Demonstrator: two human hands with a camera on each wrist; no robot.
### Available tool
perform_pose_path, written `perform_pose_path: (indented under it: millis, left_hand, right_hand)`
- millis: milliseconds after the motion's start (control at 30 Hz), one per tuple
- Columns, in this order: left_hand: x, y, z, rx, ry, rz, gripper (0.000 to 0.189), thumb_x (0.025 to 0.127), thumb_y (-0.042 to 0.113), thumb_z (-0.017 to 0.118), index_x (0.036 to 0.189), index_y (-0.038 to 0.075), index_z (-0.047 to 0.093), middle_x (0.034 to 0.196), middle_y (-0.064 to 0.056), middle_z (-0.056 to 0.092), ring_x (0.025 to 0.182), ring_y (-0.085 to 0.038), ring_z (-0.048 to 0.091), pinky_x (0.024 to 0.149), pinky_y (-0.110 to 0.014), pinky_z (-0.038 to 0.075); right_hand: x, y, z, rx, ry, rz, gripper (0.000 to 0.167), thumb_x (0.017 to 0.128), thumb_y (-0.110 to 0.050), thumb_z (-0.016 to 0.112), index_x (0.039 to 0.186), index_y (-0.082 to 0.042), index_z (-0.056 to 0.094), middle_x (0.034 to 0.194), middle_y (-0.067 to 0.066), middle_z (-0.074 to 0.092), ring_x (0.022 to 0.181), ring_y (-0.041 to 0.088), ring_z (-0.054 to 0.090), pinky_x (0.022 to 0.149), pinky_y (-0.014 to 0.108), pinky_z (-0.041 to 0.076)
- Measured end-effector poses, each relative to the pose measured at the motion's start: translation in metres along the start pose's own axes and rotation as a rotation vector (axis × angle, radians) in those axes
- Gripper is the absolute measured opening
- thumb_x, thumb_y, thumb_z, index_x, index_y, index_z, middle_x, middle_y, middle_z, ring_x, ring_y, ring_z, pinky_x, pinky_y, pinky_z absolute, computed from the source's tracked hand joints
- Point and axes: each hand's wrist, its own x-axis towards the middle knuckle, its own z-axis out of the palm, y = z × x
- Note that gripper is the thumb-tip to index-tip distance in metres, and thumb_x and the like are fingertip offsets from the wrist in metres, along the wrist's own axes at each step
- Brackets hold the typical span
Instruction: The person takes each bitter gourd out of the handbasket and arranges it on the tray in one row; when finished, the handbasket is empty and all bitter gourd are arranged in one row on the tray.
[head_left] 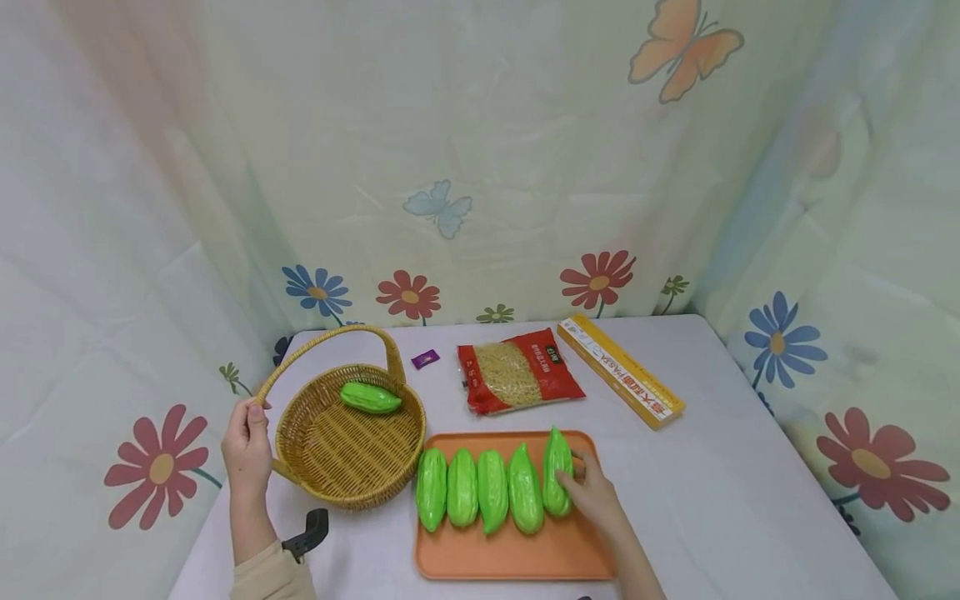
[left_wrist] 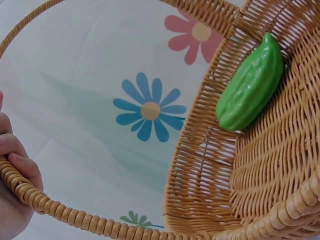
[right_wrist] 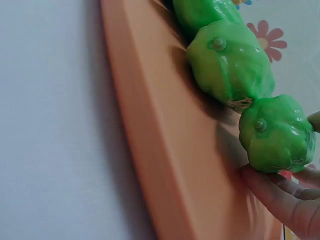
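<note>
My left hand (head_left: 247, 442) grips the arched handle (head_left: 330, 333) of a round wicker basket (head_left: 352, 500), its fingers wrapped around the cane. One ridged green bitter melon (left_wrist: 252, 85) lies inside, against the basket's far wall. To the right, several bitter melons (head_left: 492, 492) lie side by side on an orange tray (head_left: 517, 558). At the row's right end, my right hand (head_left: 592, 492) pinches the last bitter melon (head_left: 557, 473) between thumb and fingers. The right wrist view has this bitter melon (right_wrist: 275, 135) end-on, close over the tray, beside its neighbour (right_wrist: 230, 65).
Behind the tray lies a red bag of pasta (head_left: 517, 371), with a long yellow pasta box (head_left: 621, 371) slanting to its right. A small purple packet (head_left: 425, 359) is near the basket handle. Flowered curtains (head_left: 480, 125) surround the white table (head_left: 720, 500) at the back and sides.
</note>
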Motion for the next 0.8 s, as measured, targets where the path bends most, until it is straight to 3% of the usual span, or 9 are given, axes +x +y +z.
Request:
perform_pose_path:
  millis: [367,800]
  left_hand:
    - [0.0002,0.0011,0.0006,-0.008,0.005,-0.005,0.032,0.099,0.029,0.037,0.098,0.001,0.053,0.071,-0.002,0.039,0.059,-0.011,0.034,0.051,-0.021,0.029]
    - [0.0017,-0.0035,0.0009,-0.003,0.015,0.006,0.032,0.099,0.029,0.038,0.097,0.002,0.054,0.070,-0.001,0.038,0.056,-0.010,0.032,0.051,-0.021,0.028]
  right_hand:
    - [-0.0087,0.0036,0.0037,-0.146,0.014,-0.055,0.052,0.088,-0.023,0.059,0.127,0.005,0.041,0.113,0.032,0.054,0.103,0.045,0.053,0.086,0.054,0.040]
    - [-0.0089,0.0075,0.0016,-0.192,0.021,-0.045,0.046,0.086,-0.024,0.061,0.120,0.004,0.049,0.102,0.023,0.062,0.094,0.038,0.058,0.079,0.049,0.045]
